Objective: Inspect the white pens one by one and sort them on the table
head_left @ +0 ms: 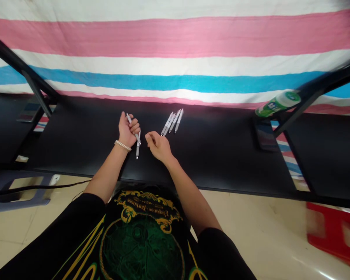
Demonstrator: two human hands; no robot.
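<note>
My left hand [128, 127], with a beaded bracelet at the wrist, is closed around a white and grey pen [136, 134] that slants down to the right. Just below it, another pen [138, 149] lies on the black table [216, 155], its upper part partly covered. My right hand [158, 145] is curled, palm side toward the left hand; whatever its fingers may hold is hidden. Beyond the right hand, several similar pens [172, 122] lie side by side at a slant, the nearest tips close to the knuckles.
A green and white canister [278, 104] and a dark phone-like object [266, 135] are at the right end. Black metal frame bars [37, 92] stand at both sides. Striped cloth [175, 37] hangs behind. A red stool [332, 233] is at lower right, a grey-blue one [23, 190] at left.
</note>
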